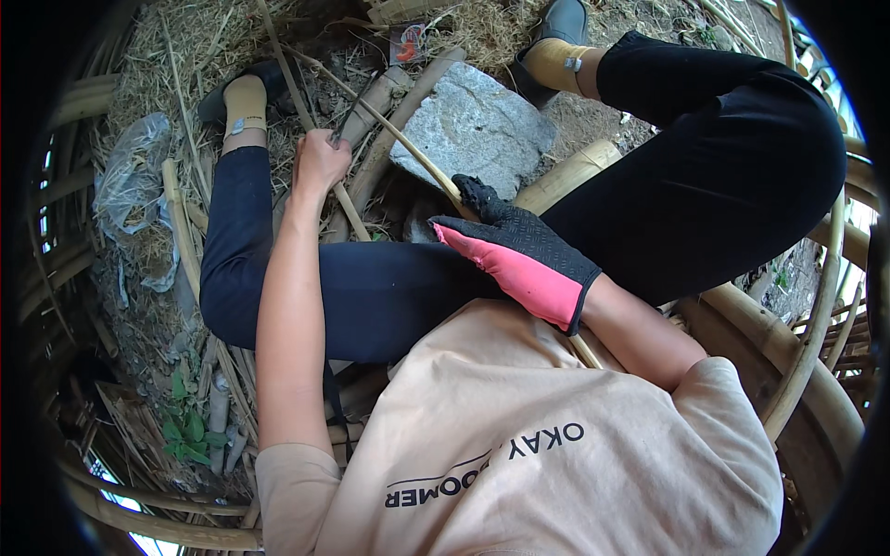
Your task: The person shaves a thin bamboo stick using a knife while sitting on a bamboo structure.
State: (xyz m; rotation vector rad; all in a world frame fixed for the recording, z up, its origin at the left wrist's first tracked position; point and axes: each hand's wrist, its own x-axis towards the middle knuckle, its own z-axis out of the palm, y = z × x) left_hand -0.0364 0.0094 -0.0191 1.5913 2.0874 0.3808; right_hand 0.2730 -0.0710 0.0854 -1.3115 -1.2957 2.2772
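Note:
My left hand (320,165), bare, is closed in a fist above the litter on the ground. From its thumb side juts a dark, thin, blade-like tool (360,104); its grip is hidden in the fingers. A pale stick (295,93) runs behind that fist, and a stick end shows below it. In a black and pink glove, my right hand (519,250) is closed round a long, thin bamboo strip (408,146). The strip slants across toward the far left, its near end (584,352) lying against my shirt. My left leg lies bent under the strip.
A grey stone block (477,125) lies beyond my right hand, with a cut bamboo piece (579,171) beside it. Wooden poles (394,125) lie left of the stone. A clear plastic bag (134,176) rests on straw at the left. Curved bamboo (788,343) borders the right.

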